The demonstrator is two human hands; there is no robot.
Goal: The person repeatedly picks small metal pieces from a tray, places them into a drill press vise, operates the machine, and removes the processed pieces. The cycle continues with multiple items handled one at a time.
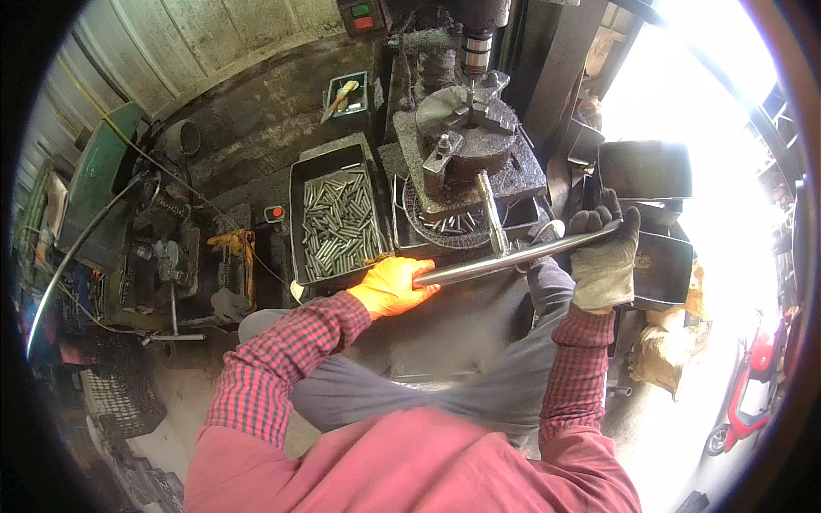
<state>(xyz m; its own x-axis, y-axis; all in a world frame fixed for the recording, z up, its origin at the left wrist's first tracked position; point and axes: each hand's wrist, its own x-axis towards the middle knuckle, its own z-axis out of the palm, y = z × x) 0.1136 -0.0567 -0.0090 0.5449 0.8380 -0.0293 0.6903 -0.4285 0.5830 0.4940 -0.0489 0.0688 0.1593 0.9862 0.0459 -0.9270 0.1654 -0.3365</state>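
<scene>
A long shiny metal bar [530, 252] lies slantwise in front of me, its right end higher in view. My left hand [393, 286], in an orange glove, is closed around its left end. My right hand [605, 261], in a grey work glove, grips the right end, with one finger sticking up. The bar crosses the near end of a metal rod [491, 212] that runs out from a round jawed chuck [466, 115]; whether they are joined I cannot tell. Above this chuck hangs the drill press spindle [476, 53].
A black tray of short metal pins [339, 218] stands left of the machine's base plate [530, 171]. Behind it, a small box [346, 94] holds a brush. Dark metal bins [646, 171] stand at the right. A red button [274, 213] and another machine [171, 256] are at the left.
</scene>
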